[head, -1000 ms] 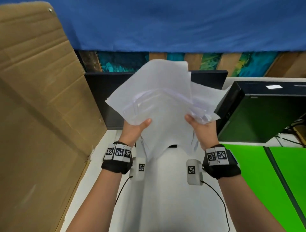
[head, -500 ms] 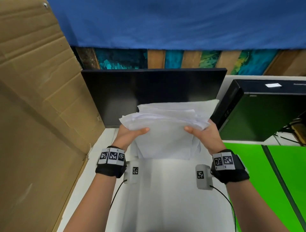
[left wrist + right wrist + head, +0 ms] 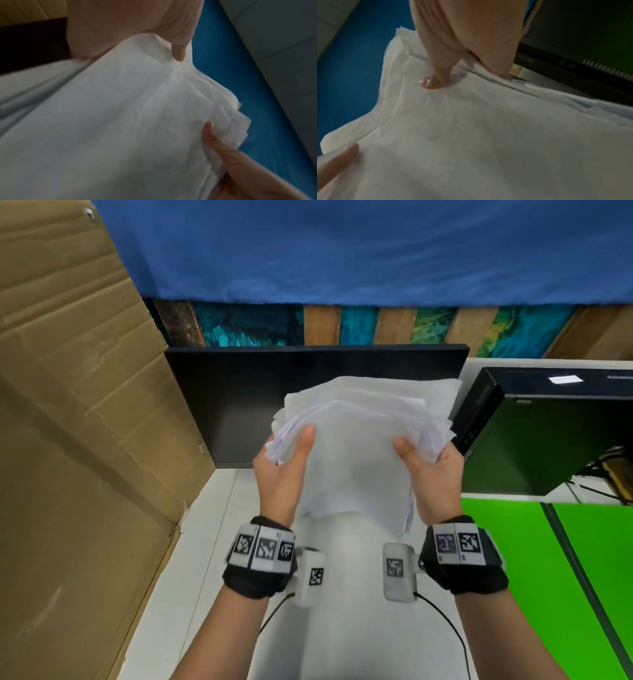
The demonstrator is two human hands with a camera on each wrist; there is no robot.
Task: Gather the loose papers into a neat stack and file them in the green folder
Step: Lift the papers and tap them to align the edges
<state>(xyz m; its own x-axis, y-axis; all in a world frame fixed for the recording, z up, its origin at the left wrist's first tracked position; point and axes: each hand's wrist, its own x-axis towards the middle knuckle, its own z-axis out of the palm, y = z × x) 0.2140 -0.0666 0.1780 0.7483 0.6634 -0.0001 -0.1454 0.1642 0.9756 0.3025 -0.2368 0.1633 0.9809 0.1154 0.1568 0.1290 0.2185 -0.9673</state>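
A bundle of white papers [image 3: 356, 446] hangs in the air over the white desk, its edges uneven. My left hand [image 3: 284, 460] grips the bundle's left edge, thumb on top. My right hand [image 3: 428, 463] grips the right edge the same way. The left wrist view shows the papers [image 3: 137, 121] with my left hand's thumb pressed on them and my right hand's thumb [image 3: 211, 136] lower down. In the right wrist view the papers [image 3: 488, 135] sag under my right thumb. The green folder [image 3: 534, 577] lies open on the desk at the right, below my right wrist.
A black monitor [image 3: 239, 398] stands behind the papers. A black computer case [image 3: 548, 433] sits at the right. A large cardboard sheet [image 3: 75, 440] leans along the left. Bare white desk [image 3: 342, 628] shows between my forearms. Blue cloth [image 3: 342, 251] hangs at the back.
The papers came down from an upright fanned spread to a lower, flatter bundle, then rose slightly. Both hands stayed gripping the side edges and drew a little closer together.
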